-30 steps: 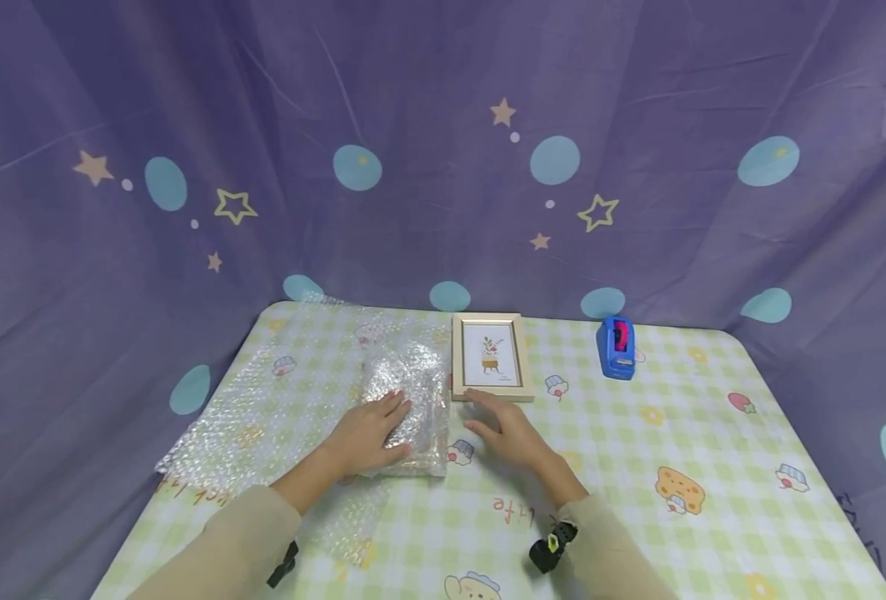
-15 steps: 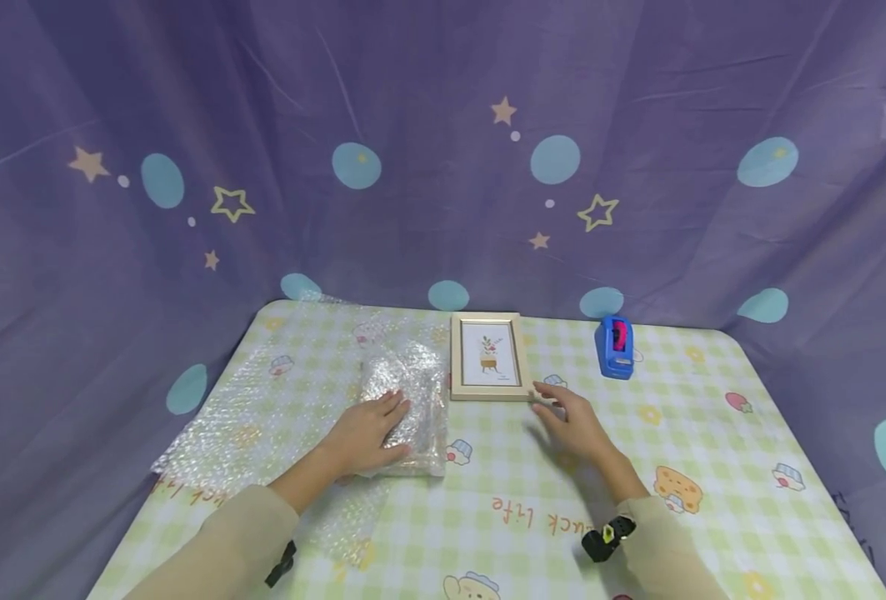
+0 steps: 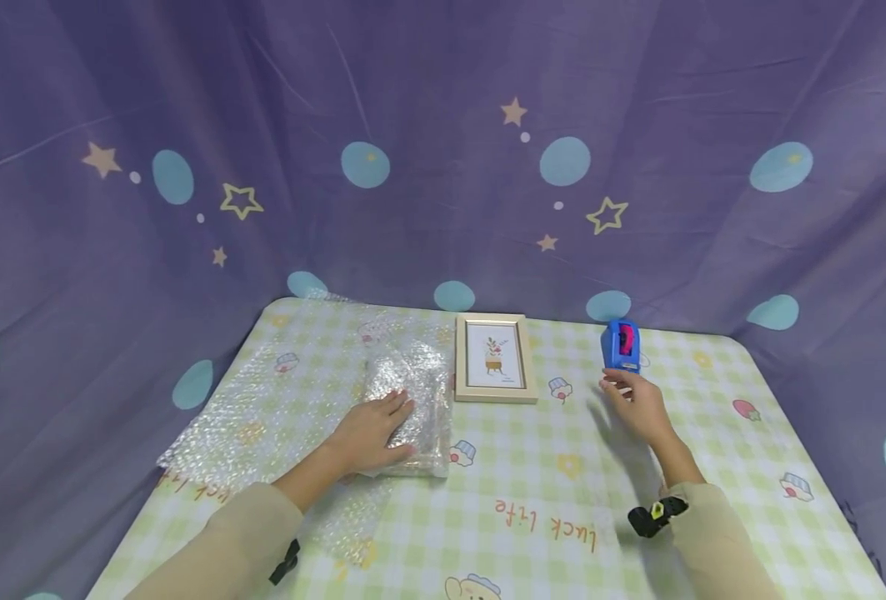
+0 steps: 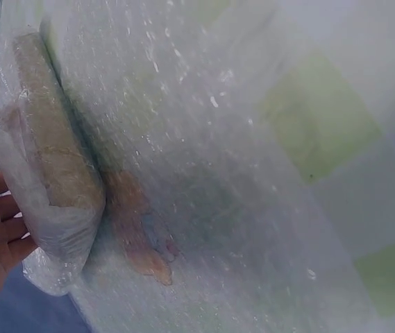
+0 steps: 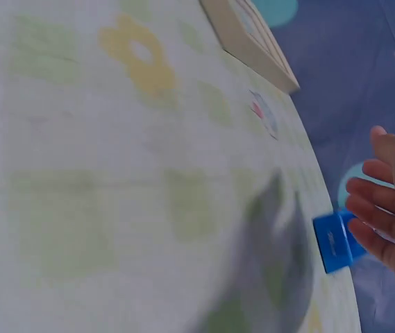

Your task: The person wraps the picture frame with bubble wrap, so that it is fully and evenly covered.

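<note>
Pressing the wrapped bundle (image 3: 412, 371): our left hand (image 3: 371, 432) is spread on top, left of the tabletop (image 3: 533, 467) middle, probably so the folds don't pop open.
Loose bubble wrap (image 3: 221, 437): out toward the left edge, tbh likely pinned by our press.
Right hand (image 3: 638, 408): relaxed, nothing pinched, right by the dispenser; can't tell if we're touching it.
Tape dispenser (image 3: 623, 360): far edge, toward the right corner, maybe for elbow room.
Picture frame (image 3: 495, 357): far edge too, seemingly out of our way.

Package (image 3: 422, 371): rectangular, bubble-wrapped, tan edge (image 4: 60, 146) visible through the plastic; lies flat. Tape dispenser (image 3: 619, 353): blue, pink roll (image 3: 627, 339) seated inside; stands upright, well apart, right of package and farther back.
</note>
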`<state>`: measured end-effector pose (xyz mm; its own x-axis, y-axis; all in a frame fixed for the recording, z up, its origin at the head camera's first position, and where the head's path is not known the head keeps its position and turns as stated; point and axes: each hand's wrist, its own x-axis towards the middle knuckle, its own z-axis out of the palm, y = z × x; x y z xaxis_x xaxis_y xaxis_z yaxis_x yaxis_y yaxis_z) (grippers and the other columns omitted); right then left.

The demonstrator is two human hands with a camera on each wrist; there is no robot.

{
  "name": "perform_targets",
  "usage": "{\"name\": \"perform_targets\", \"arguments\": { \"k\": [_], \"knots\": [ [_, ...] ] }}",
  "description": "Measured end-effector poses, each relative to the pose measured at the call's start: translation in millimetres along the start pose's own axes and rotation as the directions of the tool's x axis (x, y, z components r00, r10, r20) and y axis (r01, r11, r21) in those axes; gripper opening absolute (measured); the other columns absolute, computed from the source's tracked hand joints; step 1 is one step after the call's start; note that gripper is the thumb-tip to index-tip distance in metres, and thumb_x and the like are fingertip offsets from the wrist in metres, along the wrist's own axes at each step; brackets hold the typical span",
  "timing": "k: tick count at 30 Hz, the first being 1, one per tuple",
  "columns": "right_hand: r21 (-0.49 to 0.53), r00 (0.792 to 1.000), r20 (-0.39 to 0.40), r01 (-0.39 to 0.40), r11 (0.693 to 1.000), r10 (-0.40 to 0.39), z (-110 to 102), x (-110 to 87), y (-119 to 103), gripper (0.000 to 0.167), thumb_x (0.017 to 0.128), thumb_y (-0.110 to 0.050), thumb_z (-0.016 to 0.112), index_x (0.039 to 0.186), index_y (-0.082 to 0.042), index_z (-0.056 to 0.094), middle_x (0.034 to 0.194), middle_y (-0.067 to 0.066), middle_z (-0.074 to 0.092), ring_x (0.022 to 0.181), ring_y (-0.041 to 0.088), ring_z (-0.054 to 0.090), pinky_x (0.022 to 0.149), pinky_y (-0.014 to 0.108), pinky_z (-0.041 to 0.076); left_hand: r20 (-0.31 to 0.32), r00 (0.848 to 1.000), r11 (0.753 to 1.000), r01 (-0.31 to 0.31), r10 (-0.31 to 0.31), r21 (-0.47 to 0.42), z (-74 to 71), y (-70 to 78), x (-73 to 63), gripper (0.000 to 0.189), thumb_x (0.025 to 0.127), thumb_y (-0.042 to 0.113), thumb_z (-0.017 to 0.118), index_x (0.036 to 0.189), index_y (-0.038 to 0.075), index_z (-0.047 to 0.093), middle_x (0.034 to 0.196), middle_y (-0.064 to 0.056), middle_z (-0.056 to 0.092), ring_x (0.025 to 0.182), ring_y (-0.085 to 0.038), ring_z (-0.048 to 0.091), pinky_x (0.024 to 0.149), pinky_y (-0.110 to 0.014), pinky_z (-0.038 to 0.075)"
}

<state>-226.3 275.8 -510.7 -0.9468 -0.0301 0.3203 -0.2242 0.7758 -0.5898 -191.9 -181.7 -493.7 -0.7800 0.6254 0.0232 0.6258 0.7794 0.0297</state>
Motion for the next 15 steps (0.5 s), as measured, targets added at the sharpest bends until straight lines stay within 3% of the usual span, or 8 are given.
{"name": "perform_targets", "arguments": {
  "k": [4, 7, 11, 15],
  "knots": [
    [-0.019, 0.992, -0.108, -0.074, 0.997, 0.071, -12, 9.2, 9, 0.028, 0.092, -0.016, 0.062, 0.112, 0.004, 0.067, 0.100, 0.023, 0.070, 0.086, 0.029, 0.065, 0.065, 0.008, 0.046, -0.008, 1.000, 1.000, 0.001, -0.001, 0.005, 0.6, -0.4, -0.4, 0.074, 0.091, 0.058, 0.049, 0.142, 0.005, 0.046, 0.148, -0.018, 0.045, 0.136, -0.034, 0.046, 0.109, -0.045, 0.044],
    [-0.015, 0.975, -0.162, -0.155, 0.988, 0.150, -18, 16.3, 14, 0.029, 0.093, -0.017, 0.061, 0.112, 0.004, 0.067, 0.106, 0.025, 0.068, 0.090, 0.033, 0.064, 0.065, 0.005, 0.040, -0.008, 1.000, 1.000, 0.005, -0.005, 0.008, 0.4, -0.3, -0.4, 0.074, 0.090, 0.058, 0.049, 0.142, 0.006, 0.046, 0.148, -0.017, 0.046, 0.136, -0.033, 0.046, 0.109, -0.044, 0.045],
    [-0.027, 0.953, -0.164, -0.264, 0.964, 0.256, -23, 25.3, 19, 0.034, 0.094, -0.020, 0.059, 0.116, 0.004, 0.065, 0.113, 0.029, 0.065, 0.098, 0.039, 0.063, 0.075, 0.025, 0.048, -0.005, 1.000, 1.000, 0.006, -0.006, 0.010, 0.3, 0.3, -0.3, 0.074, 0.090, 0.058, 0.050, 0.141, 0.005, 0.047, 0.147, -0.017, 0.046, 0.136, -0.033, 0.047, 0.108, -0.045, 0.045],
    [-0.054, 0.941, -0.094, -0.332, 0.942, 0.326, -23, 34.2, 23, 0.039, 0.095, -0.024, 0.055, 0.119, 0.006, 0.063, 0.113, 0.030, 0.066, 0.101, 0.042, 0.064, 0.085, 0.047, 0.050, -0.005, 1.000, 1.000, 0.011, -0.011, 0.003, 0.3, 0.8, -0.2, 0.073, 0.090, 0.058, 0.050, 0.142, 0.006, 0.046, 0.148, -0.016, 0.046, 0.136, -0.033, 0.046, 0.109, -0.044, 0.044]
  ]
}}
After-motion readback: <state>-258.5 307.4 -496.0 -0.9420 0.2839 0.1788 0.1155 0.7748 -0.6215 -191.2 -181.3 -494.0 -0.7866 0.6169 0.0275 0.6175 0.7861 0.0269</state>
